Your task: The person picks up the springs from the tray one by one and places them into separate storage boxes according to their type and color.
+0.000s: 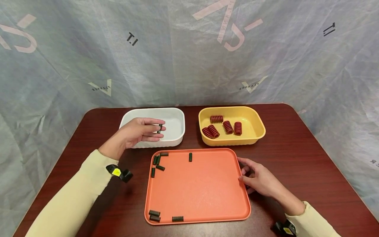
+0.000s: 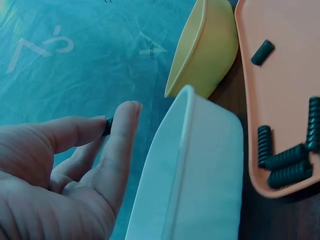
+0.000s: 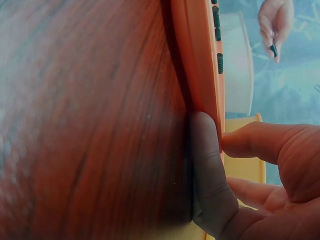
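Above the white bin [image 1: 174, 143], my left hand [image 1: 139, 131] pinches a small dark coil spring [image 1: 160, 128] between thumb and fingers. In the left wrist view only a bit of that spring [image 2: 108, 126] shows between the fingertips. My right hand [image 1: 262, 179] grips the right rim of the orange tray [image 1: 201, 187], thumb on the rim and fingers at its outer side. Several dark green springs [image 1: 157, 160] lie in the tray's upper left corner, and one spring [image 1: 190, 157] lies apart near the back rim. More dark springs [image 1: 154, 215] sit along the front left edge.
A yellow bin [image 1: 231, 142] with several thick red springs [image 1: 228, 127] stands at the back right, beside the white bin. All stand on a dark red wooden table [image 1: 296, 158]. A grey printed sheet [image 1: 189, 65] hangs behind the table.
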`<state>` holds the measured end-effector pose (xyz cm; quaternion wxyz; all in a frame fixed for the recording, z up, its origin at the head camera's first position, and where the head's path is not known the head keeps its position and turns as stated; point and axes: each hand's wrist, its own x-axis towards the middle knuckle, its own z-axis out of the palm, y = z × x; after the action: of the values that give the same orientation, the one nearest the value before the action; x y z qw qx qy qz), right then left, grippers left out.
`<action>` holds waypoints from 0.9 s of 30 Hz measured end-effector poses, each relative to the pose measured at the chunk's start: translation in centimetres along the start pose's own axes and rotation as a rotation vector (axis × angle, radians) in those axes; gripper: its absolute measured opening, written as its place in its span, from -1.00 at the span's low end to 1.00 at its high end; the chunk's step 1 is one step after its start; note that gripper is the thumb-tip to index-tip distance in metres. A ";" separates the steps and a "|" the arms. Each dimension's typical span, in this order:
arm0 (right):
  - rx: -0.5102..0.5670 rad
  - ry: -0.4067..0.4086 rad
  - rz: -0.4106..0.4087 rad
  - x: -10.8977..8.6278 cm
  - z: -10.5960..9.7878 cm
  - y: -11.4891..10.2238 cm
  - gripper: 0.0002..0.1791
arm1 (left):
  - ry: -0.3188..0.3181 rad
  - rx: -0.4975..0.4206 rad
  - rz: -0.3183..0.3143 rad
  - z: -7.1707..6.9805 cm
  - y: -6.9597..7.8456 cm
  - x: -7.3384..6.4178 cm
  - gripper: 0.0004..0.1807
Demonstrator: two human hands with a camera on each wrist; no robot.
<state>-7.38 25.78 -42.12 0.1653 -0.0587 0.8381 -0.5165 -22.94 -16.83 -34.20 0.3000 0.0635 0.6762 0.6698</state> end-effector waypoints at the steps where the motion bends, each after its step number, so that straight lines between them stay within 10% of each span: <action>1: 0.000 0.000 0.001 0.0 0.0 0.0 -0.27 | 0.001 0.009 -0.005 -0.2 0.1 0.2 -0.48; 27: -0.005 -0.005 -0.008 0.0 0.0 0.0 -0.27 | 0.046 0.118 -0.138 -2.9 2.8 4.1 -0.47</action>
<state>-7.37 25.83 -42.14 0.1651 -0.0636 0.8389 -0.5147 -28.52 -17.07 -33.13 0.3257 0.0191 0.7239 0.6079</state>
